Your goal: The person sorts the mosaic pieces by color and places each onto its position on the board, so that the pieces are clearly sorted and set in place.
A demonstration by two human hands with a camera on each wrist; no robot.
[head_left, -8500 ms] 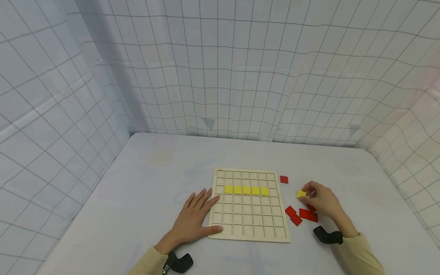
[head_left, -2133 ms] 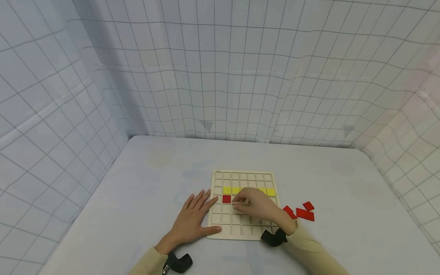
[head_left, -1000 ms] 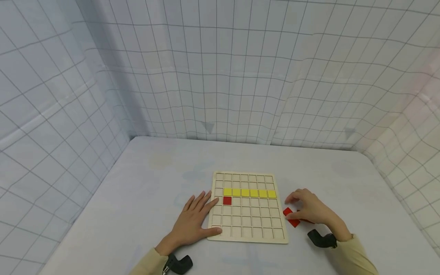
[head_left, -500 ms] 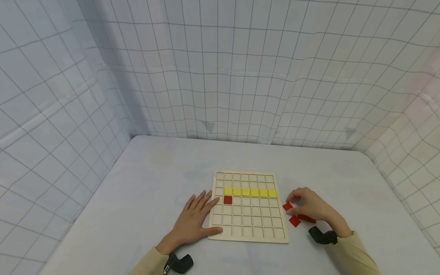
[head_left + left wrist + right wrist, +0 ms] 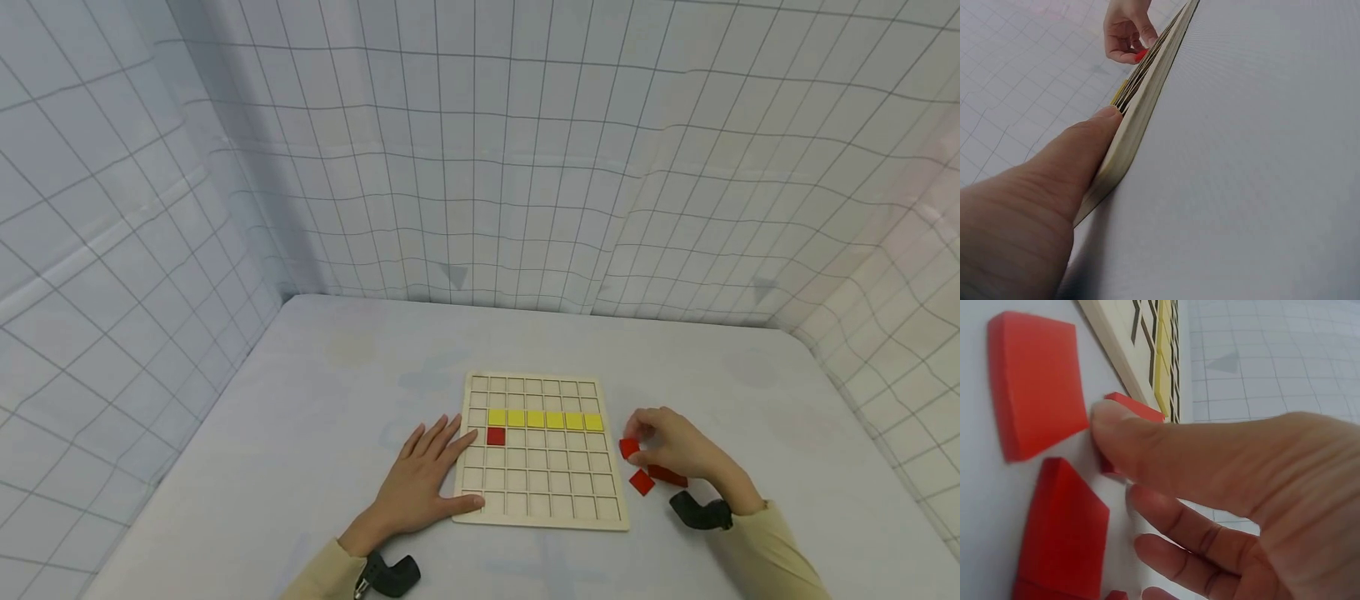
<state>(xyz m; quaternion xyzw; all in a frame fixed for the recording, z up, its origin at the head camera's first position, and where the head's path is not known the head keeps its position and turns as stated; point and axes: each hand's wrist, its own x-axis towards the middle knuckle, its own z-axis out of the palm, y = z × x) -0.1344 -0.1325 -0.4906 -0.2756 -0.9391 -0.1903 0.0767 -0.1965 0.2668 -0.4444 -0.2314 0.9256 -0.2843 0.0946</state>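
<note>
A cream grid board (image 5: 551,527) lies on the table with a row of several yellow tiles (image 5: 545,419) in it. Just below that row's left end sits one red tile (image 5: 496,436). My left hand (image 5: 420,492) lies flat with fingers spread over the board's left edge, its thumb (image 5: 1094,140) on the corner frame. Beside the board's right edge, my right hand (image 5: 678,446) pinches a red tile (image 5: 628,448) between thumb and fingers. The thumb covers much of that tile in the right wrist view. Another red tile (image 5: 1038,381) lies close by, apart from the thumb.
More red tiles (image 5: 667,476) lie side by side under the right palm, partly hidden. A white table (image 5: 360,358) surrounds the board. Pale curtains with a grid pattern (image 5: 465,167) stand behind and at both sides.
Since the oldest frame, the yellow row has gained a tile and a red tile has come onto the board. The right hand has returned to the loose tiles and taken one.
</note>
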